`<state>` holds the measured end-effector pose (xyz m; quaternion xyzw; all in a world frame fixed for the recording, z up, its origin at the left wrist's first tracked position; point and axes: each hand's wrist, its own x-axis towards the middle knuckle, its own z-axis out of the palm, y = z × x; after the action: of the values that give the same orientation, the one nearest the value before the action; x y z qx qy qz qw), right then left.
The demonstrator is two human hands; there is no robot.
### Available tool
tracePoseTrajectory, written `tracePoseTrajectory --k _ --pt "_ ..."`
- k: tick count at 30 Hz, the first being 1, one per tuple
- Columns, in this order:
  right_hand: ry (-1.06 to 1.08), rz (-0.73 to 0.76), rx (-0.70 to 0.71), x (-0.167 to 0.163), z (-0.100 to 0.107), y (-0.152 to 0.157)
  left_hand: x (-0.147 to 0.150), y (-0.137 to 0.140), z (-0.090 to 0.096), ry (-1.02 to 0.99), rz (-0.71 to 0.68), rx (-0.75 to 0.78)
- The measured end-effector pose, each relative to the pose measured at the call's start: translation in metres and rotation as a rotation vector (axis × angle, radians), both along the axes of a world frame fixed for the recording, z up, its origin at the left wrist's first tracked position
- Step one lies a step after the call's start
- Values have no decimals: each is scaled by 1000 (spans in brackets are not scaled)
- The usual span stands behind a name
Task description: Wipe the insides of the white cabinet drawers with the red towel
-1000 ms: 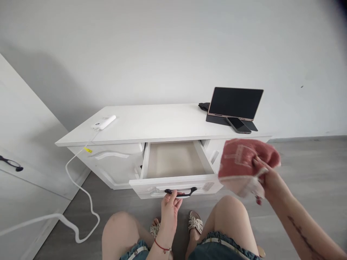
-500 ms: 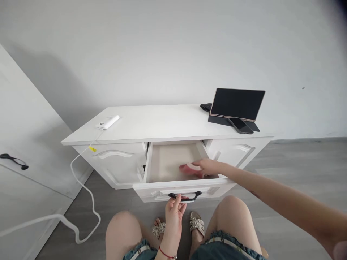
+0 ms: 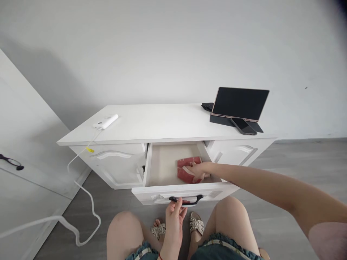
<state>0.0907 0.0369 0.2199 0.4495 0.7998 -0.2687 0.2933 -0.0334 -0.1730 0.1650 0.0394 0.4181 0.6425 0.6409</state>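
Observation:
The white drawer [image 3: 162, 166] in the middle of the cabinet is pulled out. My left hand [image 3: 175, 216] has its fingers and thumb closed around the black drawer handle [image 3: 199, 198] on its front. Inside the drawer, at the right, a red cloth [image 3: 187, 162] with a pale edge lies on the bottom, partly folded. My right hand [image 3: 199, 171] reaches in from the right and grips the cloth near that edge. Some of its fingers are hidden by the cloth and the hand itself.
On the white cabinet top [image 3: 157, 122] a tablet [image 3: 241, 103] stands in its case with a phone [image 3: 244, 126] before it and a black item [image 3: 207, 106] behind. A white power strip [image 3: 106, 122] lies left, its cord [image 3: 90, 202] trailing down. A wardrobe [image 3: 32, 144] stands left.
My right hand has moved slightly left and the red cloth is lower and spread out more on the drawer bottom. My left hand stays on the handle.

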Motion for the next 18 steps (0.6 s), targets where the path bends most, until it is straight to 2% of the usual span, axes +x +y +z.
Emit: tracePoseTrajectory --k 6,9,13,18 --pt "-32 20 249 -13 -8 66 -1 0 -3 -18 37 -23" --pt "-55 -4 322 -23 -10 86 -1 -1 -4 -3 36 -25" --pt "-67 22 386 -36 -6 82 -2 0 0 19 4 -16" --pt "-6 200 385 -41 4 42 -2 -1 1 19 3 13"
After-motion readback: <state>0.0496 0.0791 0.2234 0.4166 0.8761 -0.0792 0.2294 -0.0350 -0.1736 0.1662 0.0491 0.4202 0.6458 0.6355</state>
